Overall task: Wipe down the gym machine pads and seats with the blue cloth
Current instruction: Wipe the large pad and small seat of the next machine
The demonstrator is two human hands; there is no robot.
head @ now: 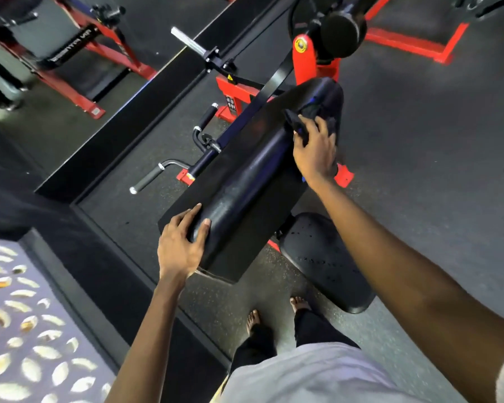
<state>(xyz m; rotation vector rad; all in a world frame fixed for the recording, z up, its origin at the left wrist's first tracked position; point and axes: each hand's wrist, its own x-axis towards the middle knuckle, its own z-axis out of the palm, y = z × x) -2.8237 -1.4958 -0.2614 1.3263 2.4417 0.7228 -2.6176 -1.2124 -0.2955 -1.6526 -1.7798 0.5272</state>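
Observation:
A long black arm pad (245, 175) of a red gym machine slopes away from me in the middle of the view. My right hand (314, 149) presses the dark blue cloth (312, 114) onto the pad's far end, fingers spread over it. My left hand (181, 242) rests on the pad's near corner, with its fingers and thumb curved over the rounded ridge. Below the pad to the right sits the black round seat (326, 263).
The machine's red frame (306, 62), a black roller pad (344, 33) and black handles (149, 178) lie beyond and to the left. My bare feet (274, 312) stand on the speckled rubber floor. Mirrors line the left wall. More red frames (410, 42) stand at the back right.

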